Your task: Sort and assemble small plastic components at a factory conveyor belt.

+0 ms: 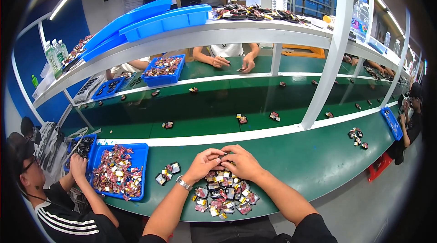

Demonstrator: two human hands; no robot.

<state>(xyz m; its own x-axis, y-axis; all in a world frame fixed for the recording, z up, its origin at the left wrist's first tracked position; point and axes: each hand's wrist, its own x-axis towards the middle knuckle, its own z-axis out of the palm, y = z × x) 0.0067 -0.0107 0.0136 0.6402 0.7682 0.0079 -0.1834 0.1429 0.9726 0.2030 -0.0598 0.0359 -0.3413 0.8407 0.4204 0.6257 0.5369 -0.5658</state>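
Right of the blue tray [144, 170] heaped with pink-and-white parts, I see someone's left hand [205, 164] and right hand [242, 164] drawn together, fingertips pinched narrow on a small dark piece [222, 156], mostly hidden from me. Under those hands, also right of the tray, sits a pile of small assemblies [227, 194]; nearer the tray lies a little cluster [167, 173] of them. Just left of it, a co-worker's hands [78, 165] meet.
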